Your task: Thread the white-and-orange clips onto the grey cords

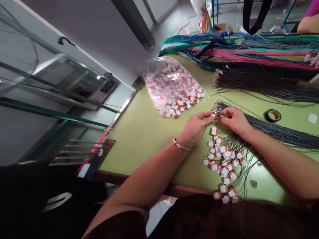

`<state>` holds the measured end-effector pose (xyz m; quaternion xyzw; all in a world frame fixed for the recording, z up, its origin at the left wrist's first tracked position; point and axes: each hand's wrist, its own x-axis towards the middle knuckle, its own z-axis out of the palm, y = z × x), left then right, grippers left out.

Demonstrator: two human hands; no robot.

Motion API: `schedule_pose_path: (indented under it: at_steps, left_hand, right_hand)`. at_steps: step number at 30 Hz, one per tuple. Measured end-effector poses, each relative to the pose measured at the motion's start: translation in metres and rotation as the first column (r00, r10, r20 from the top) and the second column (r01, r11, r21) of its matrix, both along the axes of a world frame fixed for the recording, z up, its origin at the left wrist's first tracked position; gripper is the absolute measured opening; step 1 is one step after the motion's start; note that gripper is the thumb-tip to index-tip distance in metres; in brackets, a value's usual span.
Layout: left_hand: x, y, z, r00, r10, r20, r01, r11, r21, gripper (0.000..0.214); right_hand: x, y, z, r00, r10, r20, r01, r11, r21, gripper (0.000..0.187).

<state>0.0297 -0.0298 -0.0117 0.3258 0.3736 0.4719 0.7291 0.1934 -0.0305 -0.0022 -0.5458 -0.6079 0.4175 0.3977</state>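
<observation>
Between the fingertips of my left hand (199, 125) is a small white and orange connector (213, 116). Close against it, my right hand (236, 121) is closed in a pinch on a thin dark wire at the tip end of a grey wire bundle (271, 131). Whether the wire's tip sits inside the connector is hidden by the fingers. Below both hands lies a pile of wired connectors (224, 162), white with orange ends. Up and left of my left hand, a clear plastic bag (171, 83) holds many loose connectors of the same look.
A roll of black tape (272, 115) lies right of my right hand. Behind it are a dark wire bundle (261, 84) and long coloured wires (239, 53). A grey post stands at the green table's (139, 142) back left. Another person's hand (315, 61) shows at the far right.
</observation>
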Motion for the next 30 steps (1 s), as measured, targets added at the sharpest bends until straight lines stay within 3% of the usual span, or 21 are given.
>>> schedule_pose_path:
  at_steps: [10,16,30]
  left_hand:
    - [0.009,-0.003,0.001,0.999,0.039,-0.017,-0.039,0.999,0.035,0.024]
    - [0.009,-0.004,0.002,0.992,0.074,-0.107,-0.062,0.992,0.113,0.026]
    - [0.010,-0.002,-0.002,0.996,0.057,-0.075,-0.050,0.994,0.093,0.021]
  right_hand:
    - [0.001,0.001,-0.008,0.998,0.015,0.067,-0.018,0.999,0.042,0.010]
    - [0.001,0.000,-0.005,0.992,0.010,0.126,-0.017,0.998,0.056,0.012]
    - [0.000,0.000,-0.005,0.985,0.004,0.173,-0.017,0.997,0.076,0.010]
